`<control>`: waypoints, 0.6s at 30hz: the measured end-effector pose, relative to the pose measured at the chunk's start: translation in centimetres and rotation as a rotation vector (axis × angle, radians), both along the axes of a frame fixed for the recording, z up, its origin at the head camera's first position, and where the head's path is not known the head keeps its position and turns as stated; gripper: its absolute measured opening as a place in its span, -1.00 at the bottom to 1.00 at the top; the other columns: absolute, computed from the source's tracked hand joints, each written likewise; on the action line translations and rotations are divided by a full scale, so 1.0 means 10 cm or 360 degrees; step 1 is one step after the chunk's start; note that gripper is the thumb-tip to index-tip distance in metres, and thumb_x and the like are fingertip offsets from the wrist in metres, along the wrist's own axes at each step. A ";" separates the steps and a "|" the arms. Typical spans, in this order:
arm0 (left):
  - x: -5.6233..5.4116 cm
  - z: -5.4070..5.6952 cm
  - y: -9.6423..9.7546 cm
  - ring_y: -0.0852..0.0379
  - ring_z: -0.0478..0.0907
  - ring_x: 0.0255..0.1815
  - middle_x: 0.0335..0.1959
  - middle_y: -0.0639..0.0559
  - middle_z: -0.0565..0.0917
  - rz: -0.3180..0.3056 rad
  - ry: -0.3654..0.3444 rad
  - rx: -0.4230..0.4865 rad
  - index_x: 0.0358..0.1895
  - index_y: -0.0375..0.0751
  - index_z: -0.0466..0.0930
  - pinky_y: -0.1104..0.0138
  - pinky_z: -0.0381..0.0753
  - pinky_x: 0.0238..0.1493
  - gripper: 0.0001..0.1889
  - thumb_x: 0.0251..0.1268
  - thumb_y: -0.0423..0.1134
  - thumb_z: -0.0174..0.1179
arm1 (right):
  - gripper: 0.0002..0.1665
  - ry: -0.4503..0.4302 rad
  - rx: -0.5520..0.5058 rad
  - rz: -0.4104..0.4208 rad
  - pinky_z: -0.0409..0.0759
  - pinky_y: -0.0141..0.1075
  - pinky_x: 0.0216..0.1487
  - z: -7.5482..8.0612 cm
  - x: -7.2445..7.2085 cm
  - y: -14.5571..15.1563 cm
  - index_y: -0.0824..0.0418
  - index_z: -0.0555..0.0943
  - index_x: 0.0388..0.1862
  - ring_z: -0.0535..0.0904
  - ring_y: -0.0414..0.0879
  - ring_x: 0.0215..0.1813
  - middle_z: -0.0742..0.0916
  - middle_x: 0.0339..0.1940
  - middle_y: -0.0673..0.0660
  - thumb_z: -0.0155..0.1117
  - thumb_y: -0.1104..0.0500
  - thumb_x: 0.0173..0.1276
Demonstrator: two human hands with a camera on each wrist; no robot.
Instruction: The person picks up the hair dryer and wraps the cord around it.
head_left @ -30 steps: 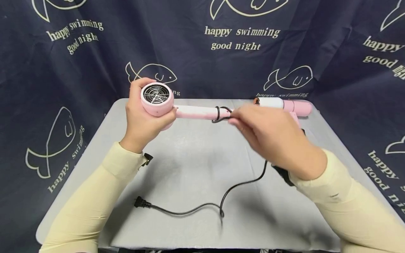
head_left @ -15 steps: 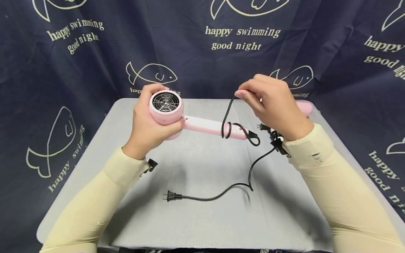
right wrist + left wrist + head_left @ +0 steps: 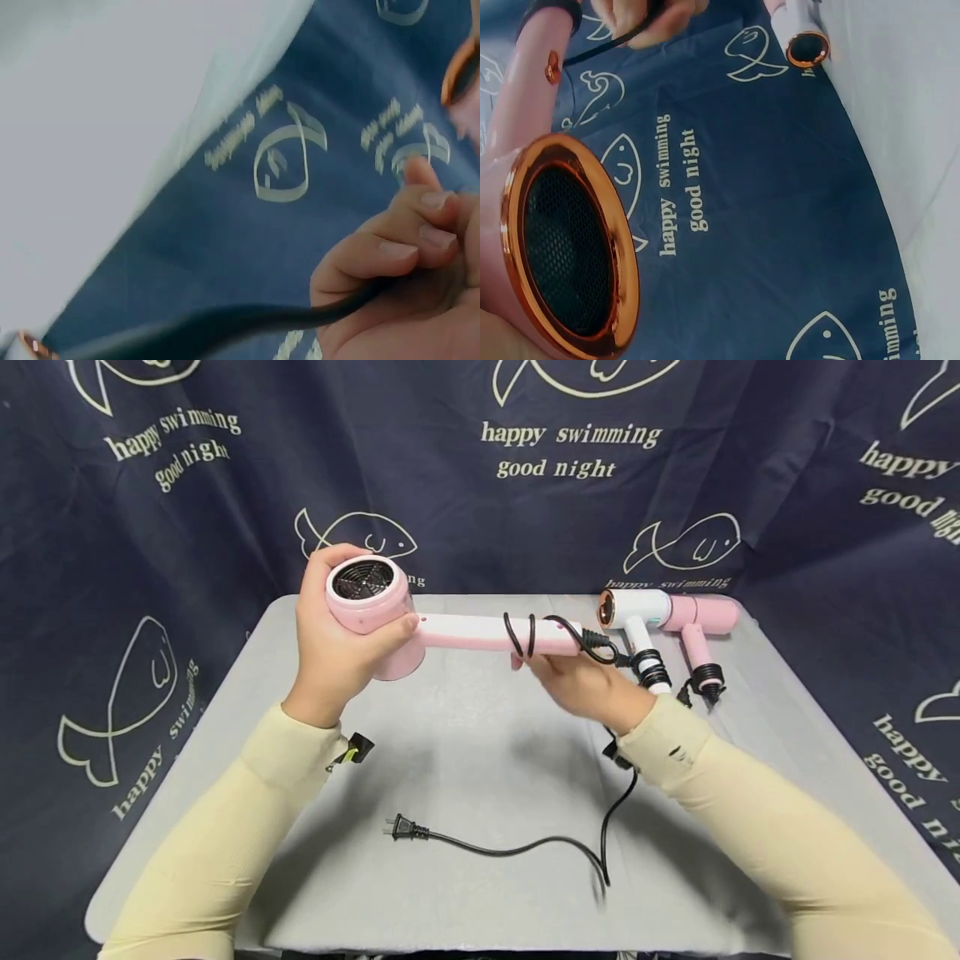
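Note:
My left hand [image 3: 326, 643] grips a pink hair dryer [image 3: 472, 631] by its round head, grille end facing up, above the table. Its handle points right, with black cord [image 3: 532, 637] looped around it near the end. Beneath the handle end is my right hand [image 3: 588, 689], partly hidden by it. The right wrist view shows that hand's fingers [image 3: 375, 255] curled over the cord [image 3: 225, 324]. In the left wrist view, the dryer's copper-coloured nozzle ring [image 3: 626, 247] faces the camera. The loose cord runs down to a two-pin plug [image 3: 405, 828] low over the table.
A white hair dryer [image 3: 641, 607] and another pink hair dryer [image 3: 705, 614] lie at the table's back right, cords wound round their handles. Dark blue curtains [image 3: 450, 535] with fish prints surround the light grey table [image 3: 465, 760].
My right hand lifted the cord above the handle, then passed it down to the underside. The dryer's handle dipped and came back nearly level. The left hand keeps its grip.

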State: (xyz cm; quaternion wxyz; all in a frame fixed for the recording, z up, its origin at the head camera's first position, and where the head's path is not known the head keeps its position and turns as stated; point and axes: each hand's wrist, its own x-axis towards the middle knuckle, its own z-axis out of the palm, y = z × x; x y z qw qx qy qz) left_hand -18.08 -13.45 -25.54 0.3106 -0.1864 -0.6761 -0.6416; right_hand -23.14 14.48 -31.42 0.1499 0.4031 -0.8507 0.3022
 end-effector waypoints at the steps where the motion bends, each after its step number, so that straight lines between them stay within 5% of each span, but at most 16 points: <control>1: 0.00 0.00 0.00 0.03 0.62 -0.03 -0.08 0.06 0.64 0.0019 -0.0002 0.0009 0.12 -0.31 0.50 0.28 0.56 0.11 -0.35 -0.19 -0.56 0.48 | -0.70 -0.0044 0.0003 -0.0027 0.49 -0.28 -0.24 -0.04 0.05 -0.04 0.20 0.67 -0.29 0.45 -0.16 -0.32 0.65 -0.36 0.07 0.04 0.23 0.63; 3: 0.00 -0.02 0.00 0.03 0.63 -0.05 -0.08 0.04 0.65 0.0050 0.0001 0.0024 0.13 -0.32 0.49 0.28 0.58 0.09 -0.34 -0.19 -0.55 0.48 | -0.69 -0.0048 0.0078 -0.0036 0.52 -0.27 -0.20 -0.09 0.15 -0.09 0.15 0.67 -0.19 0.48 -0.18 -0.31 0.68 -0.31 0.04 -0.01 0.16 0.68; 11: -0.02 0.02 -0.02 0.04 0.61 0.00 -0.03 0.03 0.63 0.0204 0.0102 0.0027 0.12 -0.34 0.48 0.27 0.57 0.12 -0.35 -0.19 -0.52 0.46 | -0.76 -0.0667 0.0060 0.0104 0.55 -0.29 -0.36 -0.07 0.62 -0.17 -0.06 0.58 0.04 0.44 -0.22 -0.58 0.53 -0.64 -0.11 -0.07 0.00 0.71; 15: -0.08 0.03 -0.08 0.06 0.59 0.04 -0.01 0.05 0.61 0.0320 0.0156 0.0004 0.12 -0.34 0.48 0.29 0.53 0.16 -0.35 -0.21 -0.50 0.46 | -0.79 -0.0656 0.0210 0.0251 0.57 -0.36 -0.32 -0.06 0.88 -0.16 -0.03 0.56 -0.08 0.43 -0.30 -0.51 0.52 -0.56 -0.18 -0.04 0.02 0.70; 18: -0.13 0.02 -0.13 0.10 0.58 0.03 -0.02 0.05 0.60 0.0383 0.0146 -0.0031 0.13 -0.37 0.48 0.31 0.52 0.16 -0.34 -0.21 -0.50 0.46 | -0.80 -0.0495 0.0250 0.0276 0.54 -0.40 -0.28 -0.01 1.06 -0.15 -0.01 0.53 -0.13 0.41 -0.34 -0.43 0.49 -0.48 -0.20 -0.03 0.03 0.70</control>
